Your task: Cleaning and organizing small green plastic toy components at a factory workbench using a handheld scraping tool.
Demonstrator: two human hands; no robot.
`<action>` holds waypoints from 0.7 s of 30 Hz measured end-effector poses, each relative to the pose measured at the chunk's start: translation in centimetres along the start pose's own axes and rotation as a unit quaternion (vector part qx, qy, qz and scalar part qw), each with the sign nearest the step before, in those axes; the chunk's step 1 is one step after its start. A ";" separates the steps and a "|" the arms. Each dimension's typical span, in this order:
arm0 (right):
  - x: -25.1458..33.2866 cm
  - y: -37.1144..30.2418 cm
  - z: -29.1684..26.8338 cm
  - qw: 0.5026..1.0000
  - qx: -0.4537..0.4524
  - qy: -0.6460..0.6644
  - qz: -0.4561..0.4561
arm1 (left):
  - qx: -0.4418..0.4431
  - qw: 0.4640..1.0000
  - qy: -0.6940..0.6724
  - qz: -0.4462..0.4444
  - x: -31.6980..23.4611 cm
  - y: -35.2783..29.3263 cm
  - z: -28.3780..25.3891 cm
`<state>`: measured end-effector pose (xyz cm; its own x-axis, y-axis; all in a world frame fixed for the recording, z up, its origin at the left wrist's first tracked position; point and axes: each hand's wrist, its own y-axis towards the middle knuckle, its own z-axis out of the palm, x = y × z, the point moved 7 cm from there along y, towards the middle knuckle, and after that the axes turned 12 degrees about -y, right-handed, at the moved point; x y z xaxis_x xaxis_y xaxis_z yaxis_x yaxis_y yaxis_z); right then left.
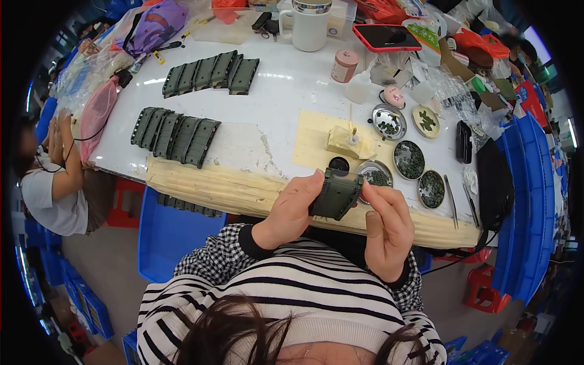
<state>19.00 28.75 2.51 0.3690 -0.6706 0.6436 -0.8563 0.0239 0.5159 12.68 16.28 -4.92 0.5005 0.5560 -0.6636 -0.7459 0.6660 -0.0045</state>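
Note:
My left hand [289, 210] grips a small curved dark green plastic part [336, 198] with ribbed edges, thumb along its upper left. The fingertips of my right hand [392, 228] press on the part's right edge; whether a tiny piece sits under them is hidden. Just beyond the part is a round dish [383, 176] of small green pieces, partly covered by my fingers. More small green pieces fill two dark-looking dishes [409, 160] [431, 189], a metal dish [388, 121] and a cream lid [426, 121].
Similar green panels lie in two rows [176, 137] [213, 73] on the white table [274, 91]. A padded yellowish roll [225, 187] lines the front edge. Tweezers [451, 201] lie at right. A white mug [307, 27] and red-cased phone [387, 38] stand behind. Another person [58, 182] sits at left.

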 end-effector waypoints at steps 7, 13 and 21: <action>-0.1 0.2 -0.2 1.000 0.002 -0.007 -0.012 | -0.010 1.000 0.008 0.015 0.3 -0.1 -0.2; -0.2 0.1 -0.2 1.000 0.007 -0.007 -0.018 | -0.022 1.000 0.012 0.017 0.5 0.1 -0.2; -2.3 -0.5 -0.7 0.989 -0.017 0.138 0.050 | 0.000 0.996 -0.082 -0.015 0.6 0.1 0.8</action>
<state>18.89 30.79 1.19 0.3726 -0.4352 0.8196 -0.8823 0.1076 0.4583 13.28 17.06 -4.67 0.5882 0.6097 -0.5314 -0.7293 0.6838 -0.0227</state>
